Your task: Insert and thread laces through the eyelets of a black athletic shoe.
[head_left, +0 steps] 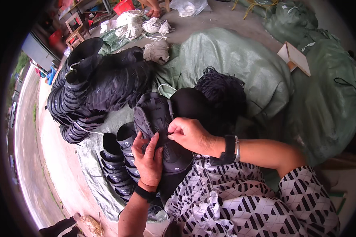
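A black shoe upper (154, 114) with grey trim lies across my lap, its toe toward me. My left hand (148, 158) rests on its left side, fingers stretched and spread against the surface. Over the upper's right side my right hand (192, 136) is closed in a pinch. A small dark bit shows at its fingertips, too small to name, possibly a lace end. Just beyond the hands lies a bundle of dark laces (221, 89). On the left are nested black shoe uppers (118, 83), with shorter stacks (112, 162) close beside my left forearm.
A large green woven sack (233, 55) spreads ahead, and more full sacks (324, 98) stand at the right. White bundles of cord (132, 25) lie at the back left. A pale board (294, 57) leans on the sacks. Another person's bare feet (154, 12) show at the top.
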A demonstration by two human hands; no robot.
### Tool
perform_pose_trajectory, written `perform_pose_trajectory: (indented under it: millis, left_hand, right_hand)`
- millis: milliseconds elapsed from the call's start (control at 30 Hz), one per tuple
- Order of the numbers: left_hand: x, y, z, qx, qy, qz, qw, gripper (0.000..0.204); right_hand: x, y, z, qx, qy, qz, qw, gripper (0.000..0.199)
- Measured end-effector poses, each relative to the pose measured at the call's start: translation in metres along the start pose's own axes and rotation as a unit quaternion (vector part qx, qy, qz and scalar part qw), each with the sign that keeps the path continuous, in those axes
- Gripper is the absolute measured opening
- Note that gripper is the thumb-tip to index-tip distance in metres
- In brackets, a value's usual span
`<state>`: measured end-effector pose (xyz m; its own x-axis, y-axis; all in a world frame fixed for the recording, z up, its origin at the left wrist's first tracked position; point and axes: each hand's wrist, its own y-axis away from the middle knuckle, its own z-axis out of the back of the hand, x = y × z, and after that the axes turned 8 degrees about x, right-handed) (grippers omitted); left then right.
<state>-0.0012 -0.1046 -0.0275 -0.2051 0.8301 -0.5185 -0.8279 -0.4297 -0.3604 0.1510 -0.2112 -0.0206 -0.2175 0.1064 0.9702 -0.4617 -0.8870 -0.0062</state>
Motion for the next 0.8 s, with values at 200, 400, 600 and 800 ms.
perform_pose_trajectory:
  millis: [200,400,600,800]
  left_hand:
    - [-0.006,-0.015,0.017,0.020,-0.092,-0.060,0.994,0.041]
    - [-0.018,-0.032,0.026,0.026,-0.163,-0.093,0.982,0.025]
    - [-0.023,-0.039,0.027,0.056,-0.157,-0.088,0.982,0.016]
    - [-0.025,-0.048,0.034,0.115,-0.158,-0.062,0.979,0.010]
  right_hand:
    - [0.000,0.004,-0.002,0.002,0.110,0.099,0.989,0.007]
    - [0.012,0.008,0.001,0.027,-0.135,-0.103,0.985,0.009]
    - [-0.006,0.008,-0.005,-0.011,0.025,0.089,0.996,0.014]
    - [0.017,0.001,0.018,0.174,-0.075,-0.098,0.977,0.015]
